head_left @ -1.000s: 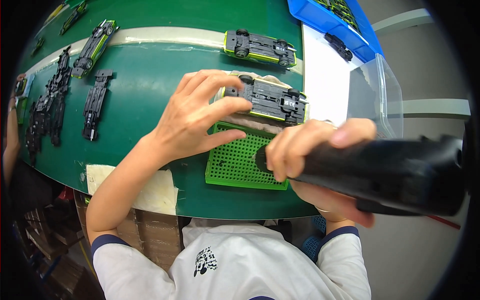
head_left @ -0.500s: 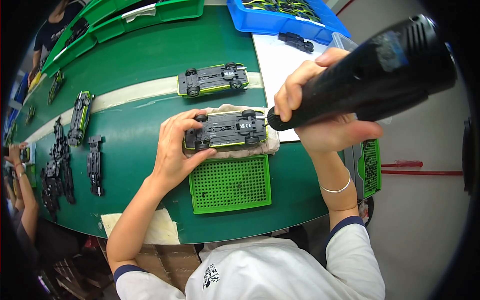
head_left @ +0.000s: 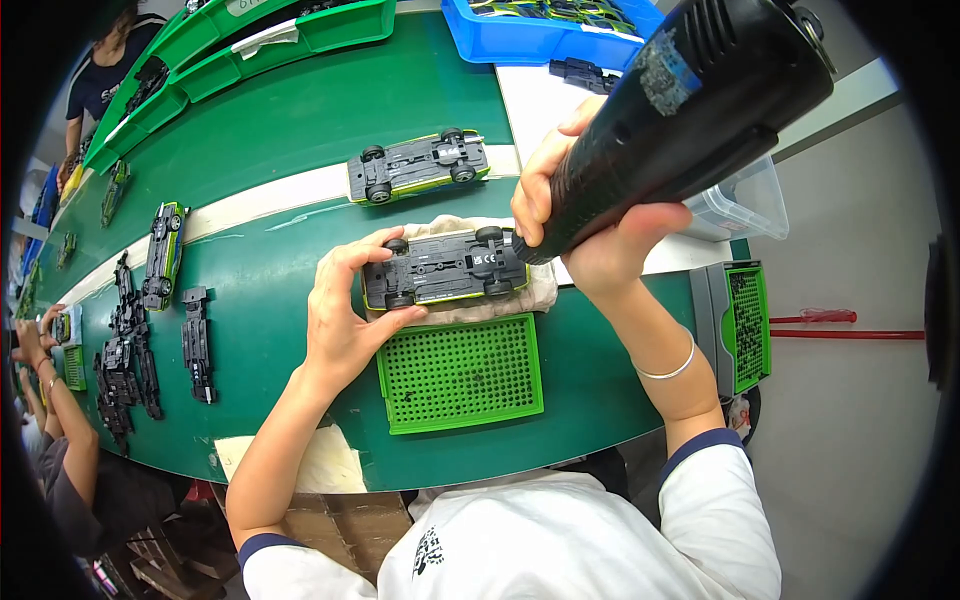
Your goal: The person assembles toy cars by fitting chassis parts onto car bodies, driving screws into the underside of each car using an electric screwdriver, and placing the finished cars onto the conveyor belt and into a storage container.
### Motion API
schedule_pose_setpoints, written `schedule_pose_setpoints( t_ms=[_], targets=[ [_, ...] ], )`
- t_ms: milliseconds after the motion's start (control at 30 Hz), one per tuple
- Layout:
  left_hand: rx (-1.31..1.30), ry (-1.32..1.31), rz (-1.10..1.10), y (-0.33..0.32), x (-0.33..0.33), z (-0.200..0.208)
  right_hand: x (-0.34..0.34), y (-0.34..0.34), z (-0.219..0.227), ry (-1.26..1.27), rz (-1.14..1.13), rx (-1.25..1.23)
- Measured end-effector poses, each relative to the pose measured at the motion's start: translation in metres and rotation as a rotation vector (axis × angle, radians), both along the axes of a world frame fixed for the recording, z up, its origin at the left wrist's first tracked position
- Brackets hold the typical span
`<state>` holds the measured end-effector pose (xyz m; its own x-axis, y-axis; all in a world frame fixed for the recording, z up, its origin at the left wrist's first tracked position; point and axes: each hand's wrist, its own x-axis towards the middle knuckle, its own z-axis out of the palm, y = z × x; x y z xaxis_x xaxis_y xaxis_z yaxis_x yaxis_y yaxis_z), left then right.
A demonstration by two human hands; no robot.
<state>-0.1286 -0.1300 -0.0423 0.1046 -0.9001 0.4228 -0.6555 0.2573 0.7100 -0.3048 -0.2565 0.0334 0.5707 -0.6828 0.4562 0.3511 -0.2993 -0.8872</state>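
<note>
on a cloth pad point(head_left: 545, 287) on the green tabletop point(head_left: 262, 272), toy car point(head_left: 440, 268) lies wheels-up; long axis left to right, right end angled slightly away. underside black, lime-green edging, dark wheels. left hand point(head_left: 335, 318) grips its left end; right hand point(head_left: 606, 262) wrapped around black power tool point(head_left: 700, 110), nose at car's right end.

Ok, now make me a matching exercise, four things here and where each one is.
1. left hand
2. right hand
3. green perforated tray
4. blue bin

A. around the black handheld tool
B. at the picture's top edge
C. holding the upturned toy car by its left end
D. on the table, just nearer than the beige cloth

Pairs: 1-C, 2-A, 3-D, 4-B
</note>
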Motion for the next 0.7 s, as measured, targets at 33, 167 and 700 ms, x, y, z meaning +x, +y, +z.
schedule_pose_setpoints(
  t_ms=[33, 167, 700],
  targets=[
    [0.004, 0.0, 0.001, 0.0, 0.0, -0.002, 0.0, 0.0, -0.001, 0.012, -0.005, 0.005],
    [-0.005, 0.114, -0.041, -0.001, 0.002, 0.0, -0.001, -0.001, 0.0, 0.001, 0.005, 0.0],
    [-0.118, 0.345, -0.229, -0.027, -0.01, 0.046, -0.04, -0.033, 0.085, -0.645, 0.178, -0.328]
  ],
)
